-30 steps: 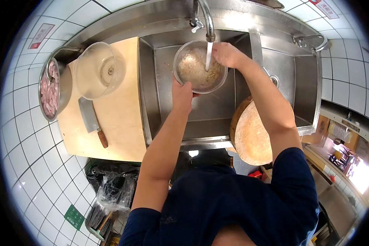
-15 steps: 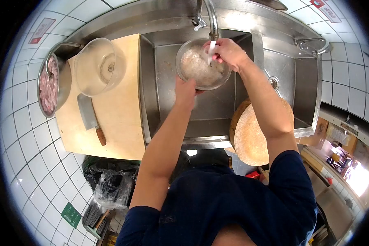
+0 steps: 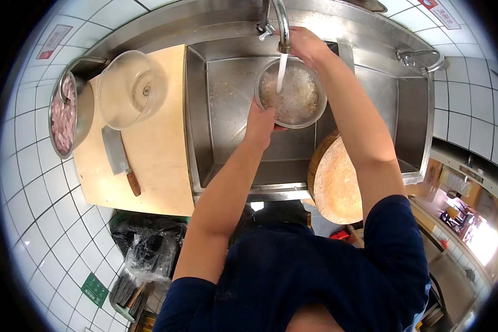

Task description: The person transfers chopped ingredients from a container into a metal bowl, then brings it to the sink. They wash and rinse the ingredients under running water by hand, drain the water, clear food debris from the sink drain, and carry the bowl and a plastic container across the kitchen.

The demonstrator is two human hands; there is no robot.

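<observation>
My left hand [image 3: 260, 126] is closed on the near-left edge of a round see-through bowl [image 3: 300, 126], held over the left sink basin. Pale, grainy contents and cloudy water [image 3: 299, 91] fill the bowl. A white stream of water [image 3: 282, 72] runs into it from the curved metal faucet [image 3: 284, 33]. Just behind the spout, beyond the bowl, is my right hand [image 3: 309, 45]; it reaches left toward the tap's small lever [image 3: 267, 32]. The spout hides its fingertips, so I cannot tell whether they grip anything.
On the left, a wooden board [image 3: 166, 166] bears a cleaver [image 3: 116, 155] and a clear plastic tub [image 3: 124, 91]. Beside it stands a metal bowl of raw meat [image 3: 63, 116]. A round wooden chopping block [image 3: 337, 188] leans at the near sink edge [image 3: 279, 193].
My right hand has left the bowl and water stream and moved up behind the spout. The bowl, in my left hand, has shifted right and slightly nearer.
</observation>
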